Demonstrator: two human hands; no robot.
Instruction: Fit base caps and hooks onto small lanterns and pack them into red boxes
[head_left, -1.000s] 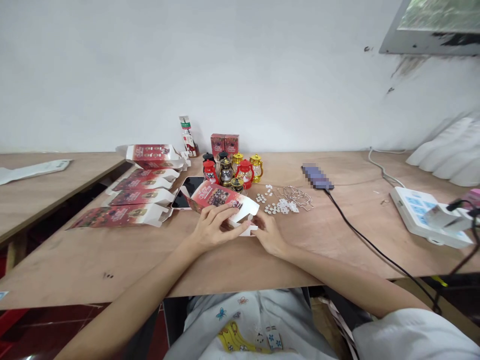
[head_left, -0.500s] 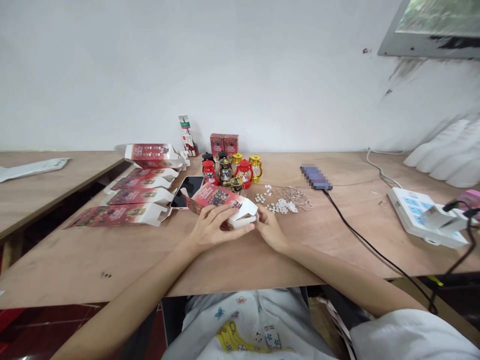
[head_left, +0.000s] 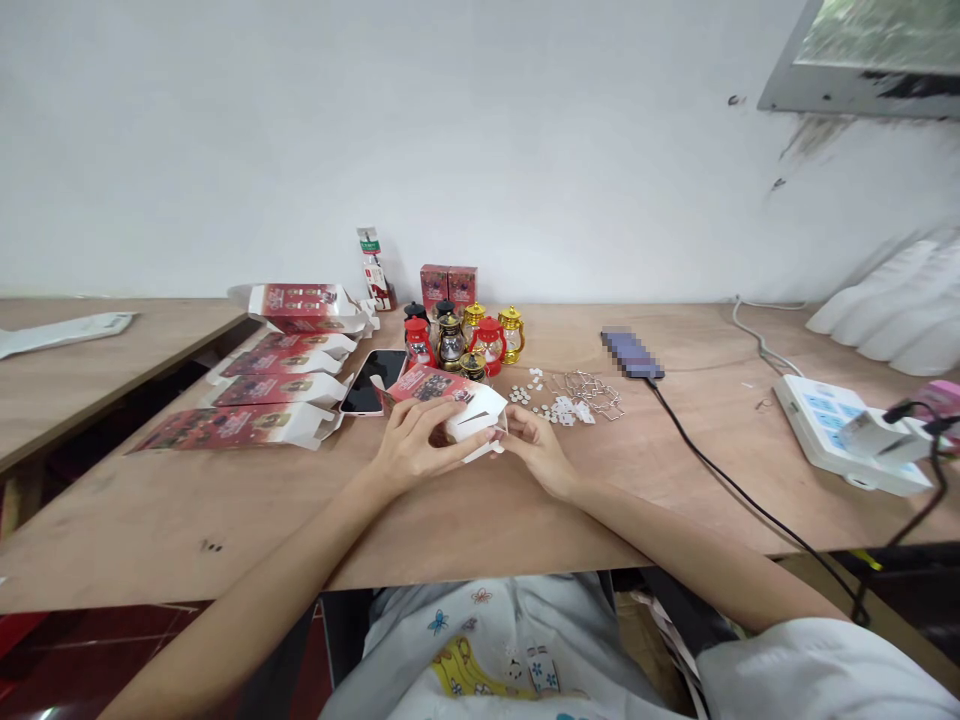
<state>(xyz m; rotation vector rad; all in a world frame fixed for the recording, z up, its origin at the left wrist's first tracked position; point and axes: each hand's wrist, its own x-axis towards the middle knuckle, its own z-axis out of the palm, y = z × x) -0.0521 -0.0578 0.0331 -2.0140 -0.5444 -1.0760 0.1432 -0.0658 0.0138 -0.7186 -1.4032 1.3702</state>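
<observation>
With twelve o'clock toward the wall, the broad plywood table (head_left: 465,535) fills the lower view and carries, at nine o'clock from the hands, a row of red printed cartons with white flaps (head_left: 236,425). A tight cluster of small red, black, gold and bronze-coloured lanterns (head_left: 489,343) stands near twelve o'clock, just past the red cardboard box with a white end (head_left: 439,384). That box sits between the two hands, its long axis running from ten o'clock, its red end, down to about four o'clock, its white end

The left hand (head_left: 416,440) lies at seven o'clock and grips the box along its side, fingers laid over the printed top and thumb stretched along the near side toward the white end. The right hand (head_left: 536,445) lies at four o'clock, the nearer of the two to that end; from its fingertips the box body points away toward ten o'clock. Its thumb and forefinger are bent close together at the edge of the white end flap (head_left: 486,400), though at this size I cannot tell whether they pinch it or only touch it. Loose small white pieces (head_left: 564,410) lie at one o'clock from the right hand
</observation>
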